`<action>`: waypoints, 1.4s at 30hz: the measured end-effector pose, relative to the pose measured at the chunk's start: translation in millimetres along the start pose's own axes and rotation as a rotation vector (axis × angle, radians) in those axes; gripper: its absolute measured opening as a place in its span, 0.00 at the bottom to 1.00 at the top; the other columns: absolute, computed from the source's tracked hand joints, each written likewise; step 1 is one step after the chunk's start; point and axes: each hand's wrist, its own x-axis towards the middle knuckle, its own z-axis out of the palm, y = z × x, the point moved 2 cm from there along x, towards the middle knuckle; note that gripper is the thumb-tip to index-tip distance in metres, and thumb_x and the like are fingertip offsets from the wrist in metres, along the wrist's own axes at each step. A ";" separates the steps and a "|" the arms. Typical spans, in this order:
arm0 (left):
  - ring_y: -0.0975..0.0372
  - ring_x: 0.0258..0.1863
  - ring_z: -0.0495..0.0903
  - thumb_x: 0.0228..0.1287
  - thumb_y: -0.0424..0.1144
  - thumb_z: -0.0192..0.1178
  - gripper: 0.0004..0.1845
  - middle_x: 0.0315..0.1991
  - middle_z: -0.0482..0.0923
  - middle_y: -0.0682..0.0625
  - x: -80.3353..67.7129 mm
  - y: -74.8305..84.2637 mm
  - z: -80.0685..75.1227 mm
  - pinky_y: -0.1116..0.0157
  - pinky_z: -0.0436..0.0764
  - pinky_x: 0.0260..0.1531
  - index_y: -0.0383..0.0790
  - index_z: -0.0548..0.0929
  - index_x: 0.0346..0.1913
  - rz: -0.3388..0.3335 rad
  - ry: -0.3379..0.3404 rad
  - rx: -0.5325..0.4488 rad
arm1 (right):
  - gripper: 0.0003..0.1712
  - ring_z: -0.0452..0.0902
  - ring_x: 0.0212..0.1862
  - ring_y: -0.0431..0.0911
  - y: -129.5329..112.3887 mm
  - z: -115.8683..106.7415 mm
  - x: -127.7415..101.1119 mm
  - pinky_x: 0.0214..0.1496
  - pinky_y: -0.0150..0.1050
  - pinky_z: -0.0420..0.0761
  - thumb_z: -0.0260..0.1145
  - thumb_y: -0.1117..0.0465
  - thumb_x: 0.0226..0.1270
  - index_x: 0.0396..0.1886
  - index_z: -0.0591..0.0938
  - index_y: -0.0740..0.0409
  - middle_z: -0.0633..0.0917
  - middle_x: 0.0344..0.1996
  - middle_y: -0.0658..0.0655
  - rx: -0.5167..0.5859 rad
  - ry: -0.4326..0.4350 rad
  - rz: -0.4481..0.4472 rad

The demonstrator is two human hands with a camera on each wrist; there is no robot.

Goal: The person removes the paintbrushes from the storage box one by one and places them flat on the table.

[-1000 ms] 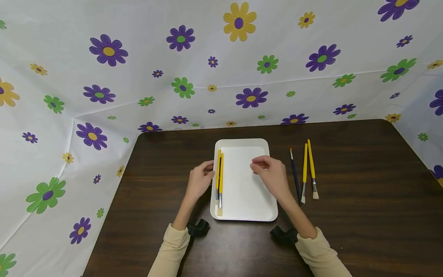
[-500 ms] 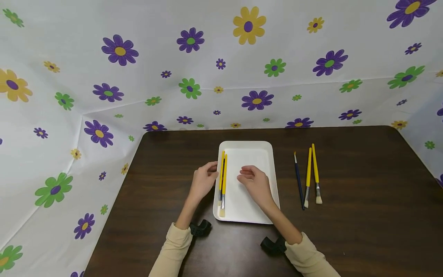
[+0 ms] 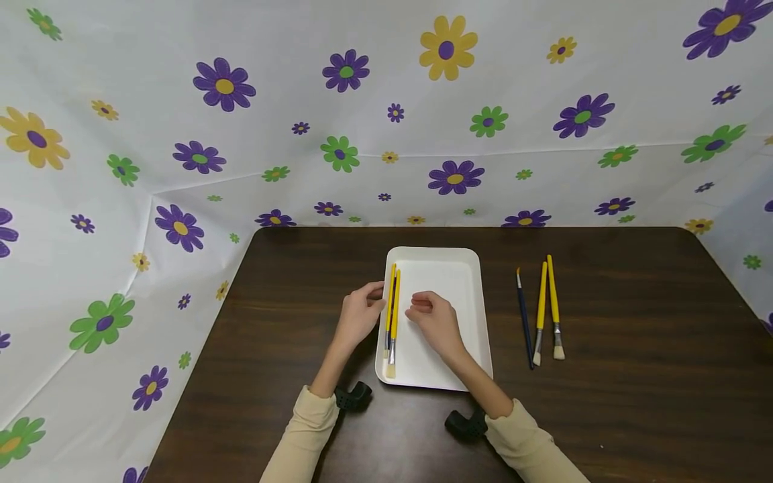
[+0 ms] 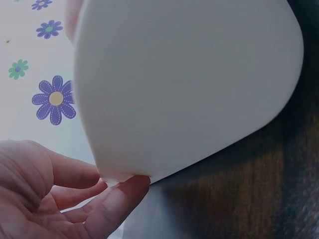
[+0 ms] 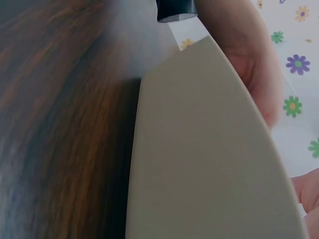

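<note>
A white tray lies on the table. Along its left side rest two yellow-handled paintbrushes with a dark-handled one between them, bristles toward me. My left hand is at the tray's left edge; in the left wrist view, its thumb and fingers pinch the rim. My right hand hovers over the middle of the tray, its fingers loosely bent and nothing seen in them. The right wrist view shows the tray's side, with part of the right hand at the lower right.
Right of the tray lie three more paintbrushes: a navy one, bristles away from me, and two yellow ones, bristles toward me. Behind the dark wooden table hangs a white flowered cloth.
My right hand has moved left over the tray, from near its right rim toward the brushes in it. The left hand keeps its place at the left edge. The head view has shifted slightly.
</note>
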 end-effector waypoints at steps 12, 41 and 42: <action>0.46 0.45 0.88 0.71 0.27 0.60 0.18 0.51 0.85 0.35 1.3 0.3 -1.3 0.57 0.89 0.36 0.30 0.82 0.62 0.019 -0.001 0.041 | 0.17 0.87 0.47 0.57 -1.3 24.1 -2.3 0.50 0.47 0.86 0.70 0.71 0.62 0.50 0.83 0.75 0.88 0.43 0.67 -0.023 -0.022 0.019; 0.46 0.46 0.88 0.72 0.26 0.58 0.19 0.52 0.84 0.33 0.0 1.8 -2.2 0.58 0.89 0.36 0.29 0.81 0.64 -0.012 -0.045 -0.015 | 0.14 0.88 0.37 0.52 -2.7 34.4 0.0 0.42 0.43 0.88 0.74 0.76 0.53 0.42 0.85 0.74 0.89 0.34 0.63 -0.111 -0.086 -0.044; 0.46 0.46 0.88 0.72 0.26 0.58 0.19 0.52 0.84 0.33 0.2 1.7 -2.2 0.58 0.89 0.36 0.29 0.81 0.64 -0.011 -0.044 -0.012 | 0.14 0.88 0.37 0.52 -2.6 34.6 -0.2 0.41 0.42 0.88 0.75 0.76 0.54 0.42 0.85 0.74 0.89 0.34 0.63 -0.115 -0.089 -0.047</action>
